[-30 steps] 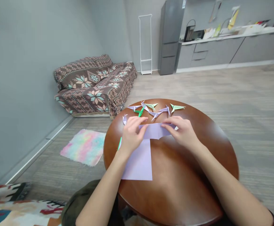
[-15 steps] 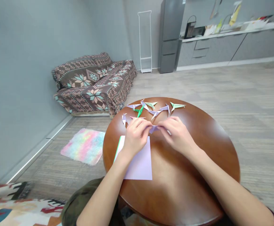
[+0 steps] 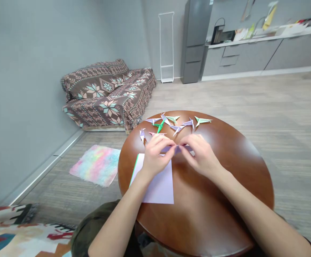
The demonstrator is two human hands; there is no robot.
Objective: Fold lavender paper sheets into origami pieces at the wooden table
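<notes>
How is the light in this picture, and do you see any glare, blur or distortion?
In the head view, soft glare lies on the right side of the round wooden table; the left hand and right hand show no strong blur; the wide lens tilts the kitchen counter.

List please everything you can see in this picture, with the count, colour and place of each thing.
folded paper: one, lilac, between the hands
paper sheet: one, lilac, on the table
paper strip: one, green, under the sheet's edge
origami figures: about nine, lilac and green, far table side
round table: one, brown wood, centre
rug: one, pastel, floor left
sofa: one, brown patterned, far left
refrigerator: one, grey, far wall
wire rack: one, white, beside refrigerator
kitchen cabinets: several, grey, far right
left hand and right hand: two, bare, pinching the folded paper
</notes>
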